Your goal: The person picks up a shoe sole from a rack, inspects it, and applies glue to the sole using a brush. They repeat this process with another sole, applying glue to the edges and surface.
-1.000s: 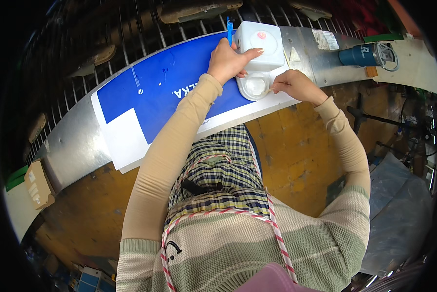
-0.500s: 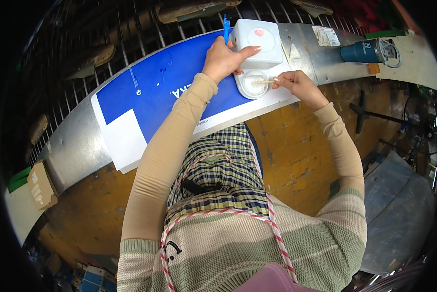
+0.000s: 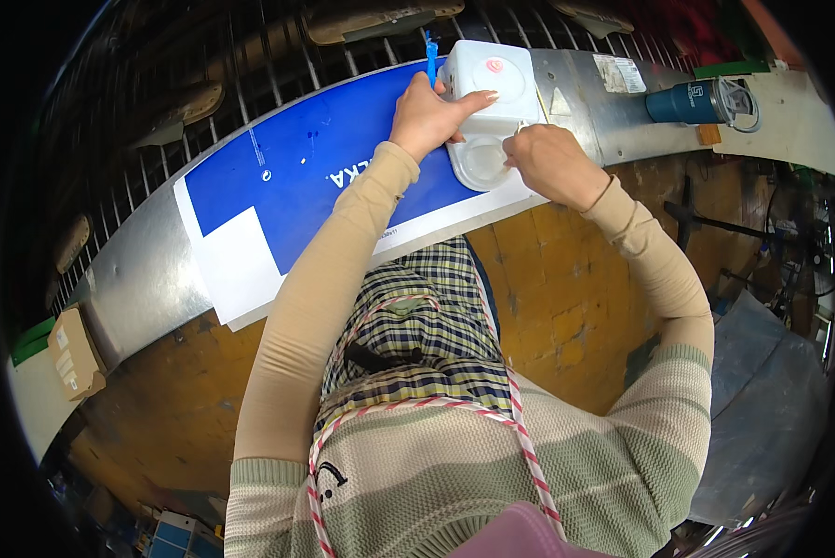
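Observation:
A white plastic appliance has a boxy upper part point(image 3: 494, 79) with a small pink mark on it and a rounded base with a shallow round dish point(image 3: 479, 164). My left hand point(image 3: 427, 117) grips the box's left side, thumb on its face, fingers partly hidden. A slim blue tool point(image 3: 431, 58) sticks up beyond these fingers; whether they hold it is unclear. My right hand point(image 3: 555, 162) is closed at the dish's right edge, pinching a thin pale stick point(image 3: 521, 125) whose tip shows above the knuckles. Most of the stick is hidden by the hand.
Beneath the appliance lies a blue and white printed sheet point(image 3: 278, 186) on a metal worktop point(image 3: 143, 260). A teal lidded tumbler point(image 3: 687, 100) lies toward the right, by a label sheet point(image 3: 619, 73). Dark bars point(image 3: 268, 84) run behind the worktop. At far left is a cardboard piece point(image 3: 75, 353).
My right hand has shifted slightly left and turned, knuckles now up. The stick, which pointed left into the dish, now points up beside the box. My left hand keeps its hold.

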The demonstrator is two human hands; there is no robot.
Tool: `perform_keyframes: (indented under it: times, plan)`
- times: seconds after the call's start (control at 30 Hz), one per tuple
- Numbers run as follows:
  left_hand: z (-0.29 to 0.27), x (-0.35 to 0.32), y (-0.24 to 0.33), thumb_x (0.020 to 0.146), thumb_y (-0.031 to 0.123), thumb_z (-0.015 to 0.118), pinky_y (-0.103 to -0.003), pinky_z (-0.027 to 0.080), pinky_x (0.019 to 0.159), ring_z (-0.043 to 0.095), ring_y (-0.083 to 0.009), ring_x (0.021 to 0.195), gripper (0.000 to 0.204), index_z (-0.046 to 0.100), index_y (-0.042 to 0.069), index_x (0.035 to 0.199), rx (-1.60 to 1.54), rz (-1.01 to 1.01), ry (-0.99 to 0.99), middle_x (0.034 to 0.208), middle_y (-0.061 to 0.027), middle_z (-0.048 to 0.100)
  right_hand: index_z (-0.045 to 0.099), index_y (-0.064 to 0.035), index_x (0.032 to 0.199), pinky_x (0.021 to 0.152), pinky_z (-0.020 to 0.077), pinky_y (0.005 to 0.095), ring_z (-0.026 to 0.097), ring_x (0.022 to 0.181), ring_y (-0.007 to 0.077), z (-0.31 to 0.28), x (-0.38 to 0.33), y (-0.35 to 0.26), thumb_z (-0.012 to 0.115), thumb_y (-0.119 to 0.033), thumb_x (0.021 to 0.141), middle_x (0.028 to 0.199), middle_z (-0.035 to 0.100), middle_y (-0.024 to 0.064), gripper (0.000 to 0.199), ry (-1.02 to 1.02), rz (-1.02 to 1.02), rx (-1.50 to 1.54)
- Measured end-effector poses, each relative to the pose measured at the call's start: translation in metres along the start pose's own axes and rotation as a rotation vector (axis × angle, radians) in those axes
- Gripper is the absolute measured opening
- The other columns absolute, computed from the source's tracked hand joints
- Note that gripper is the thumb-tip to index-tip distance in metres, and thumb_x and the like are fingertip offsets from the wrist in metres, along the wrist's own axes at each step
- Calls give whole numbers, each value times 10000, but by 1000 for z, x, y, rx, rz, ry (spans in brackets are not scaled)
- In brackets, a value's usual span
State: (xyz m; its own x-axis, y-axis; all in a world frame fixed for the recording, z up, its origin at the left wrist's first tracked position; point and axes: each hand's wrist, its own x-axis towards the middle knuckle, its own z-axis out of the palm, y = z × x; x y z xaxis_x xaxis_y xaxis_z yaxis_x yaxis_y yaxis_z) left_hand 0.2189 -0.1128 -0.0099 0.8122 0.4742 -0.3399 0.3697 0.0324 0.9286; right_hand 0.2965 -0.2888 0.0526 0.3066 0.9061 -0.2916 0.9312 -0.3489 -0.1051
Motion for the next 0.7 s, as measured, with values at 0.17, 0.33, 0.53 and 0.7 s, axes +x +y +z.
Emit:
perform_keyframes:
  times: [0.17, 0.33, 0.53, 0.7]
  plan:
    - [-1, -5, 5, 671, 512, 865, -297, 557, 542, 681, -204, 573, 809, 472, -84, 1052, 12, -12, -14, 946, -214, 652, 710, 11, 830, 657, 520, 402, 663, 676, 309, 8, 7, 18, 678, -190, 866, 741, 682, 192, 207, -125, 56, 342]
    - [-1, -5, 5, 673, 514, 865, -305, 560, 541, 686, -207, 583, 809, 470, -84, 1050, 27, -19, -25, 942, -211, 652, 728, -17, 834, 495, 369, 270, 468, 535, 110, 25, 0, 37, 667, -240, 921, 667, 657, 61, 247, -271, 374, 883]
    - [1, -4, 0, 672, 490, 878, -280, 561, 534, 670, -183, 560, 751, 491, -66, 999, 5, 39, 5, 818, -189, 670, 725, -51, 856, 447, 225, 216, 288, 497, 46, 42, -18, 42, 639, -315, 966, 579, 466, -64, 298, -362, 638, 1323]
    - [0, -3, 0, 667, 491, 881, -269, 556, 537, 660, -171, 554, 752, 496, -64, 998, 17, 28, 9, 799, -184, 669, 706, -46, 852, 460, 212, 220, 248, 496, 46, 46, -29, 37, 601, -356, 992, 551, 317, -94, 356, -218, 521, 1270]
